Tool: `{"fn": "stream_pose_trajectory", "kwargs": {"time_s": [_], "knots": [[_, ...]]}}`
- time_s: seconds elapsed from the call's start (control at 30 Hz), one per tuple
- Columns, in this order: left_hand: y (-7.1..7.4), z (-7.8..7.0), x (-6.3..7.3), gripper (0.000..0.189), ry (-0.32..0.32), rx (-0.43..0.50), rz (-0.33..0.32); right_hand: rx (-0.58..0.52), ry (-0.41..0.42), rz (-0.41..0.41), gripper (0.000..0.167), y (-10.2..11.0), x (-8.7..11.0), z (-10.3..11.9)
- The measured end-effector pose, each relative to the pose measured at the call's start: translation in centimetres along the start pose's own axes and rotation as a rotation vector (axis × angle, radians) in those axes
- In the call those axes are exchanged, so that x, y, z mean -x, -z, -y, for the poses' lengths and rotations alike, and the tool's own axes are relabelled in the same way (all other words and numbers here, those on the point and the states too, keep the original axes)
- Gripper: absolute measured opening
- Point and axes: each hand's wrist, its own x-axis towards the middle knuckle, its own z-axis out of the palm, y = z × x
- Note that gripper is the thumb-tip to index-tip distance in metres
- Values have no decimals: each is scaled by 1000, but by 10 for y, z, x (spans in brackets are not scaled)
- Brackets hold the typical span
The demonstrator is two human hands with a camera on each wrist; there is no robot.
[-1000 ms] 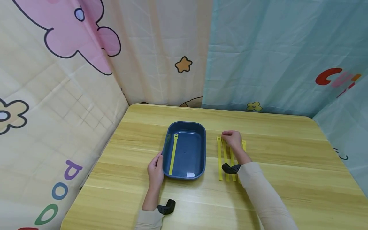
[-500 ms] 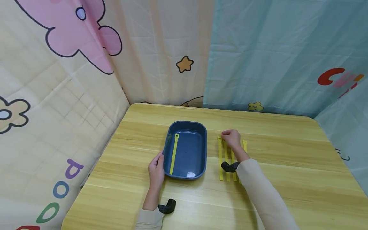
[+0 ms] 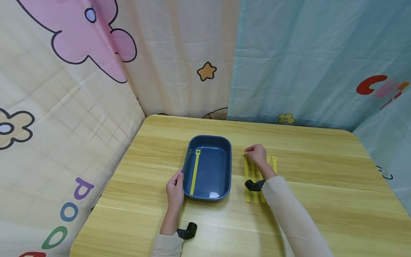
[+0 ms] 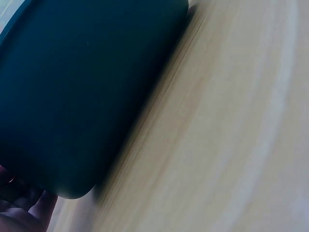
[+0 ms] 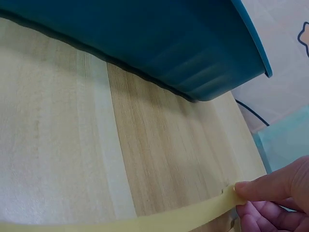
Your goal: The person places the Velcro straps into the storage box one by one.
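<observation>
My left hand [image 3: 174, 188] grips the left side of a dark blue plastic tub [image 3: 213, 171], thumb at the rim. One yellow cable tie [image 3: 194, 175], flat with a slotted head, lies lengthwise inside the tub near its left wall. To the right of the tub, my right hand [image 3: 257, 154] pinches the head end of the leftmost tie in a row. In the right wrist view, that yellow cable tie [image 5: 169, 218] bends up between thumb and fingers. Several more yellow cable ties [image 3: 274, 163] lie side by side, partly hidden under my right hand and forearm.
The light wooden table [image 3: 321, 171] reaches back to patterned curtains [image 3: 289, 64] along its far edge. Another curtain [image 3: 70, 117] hangs along the left edge. A black camera mount [image 3: 254, 185] on my right wrist hangs over the ties.
My right hand has shifted slightly left to the leftmost cable tie and pinches its head. The left hand and the tub stay as they were.
</observation>
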Motion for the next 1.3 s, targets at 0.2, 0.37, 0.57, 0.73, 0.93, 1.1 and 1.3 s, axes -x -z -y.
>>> {"fn": "stream_pose_trajectory", "kwargs": {"time_s": [0.2, 0.37, 0.57, 0.73, 0.93, 1.1, 1.3], "knots": [[-1, 2, 0, 28, 1, -2, 1, -43, -21, 37, 16, 6, 3, -1], [-1, 3, 0, 29, -3, -10, -1, -75, -24, 69, 19, 16, 7, 1], [0, 3, 0, 29, -9, -12, 0, -180, 18, 111, 23, 29, 10, 6], [1, 2, 0, 28, -27, -9, -11, -216, 34, 117, 25, 39, 12, 12], [1, 2, 0, 29, -30, -3, -5, -244, 33, 136, 29, 49, 15, 13], [0, 2, 0, 28, -23, 12, -1, -277, 17, 153, 33, 55, 19, 15], [0, 2, 0, 28, -20, 13, -4, -380, -39, 157, 34, 58, 23, 21]]}}
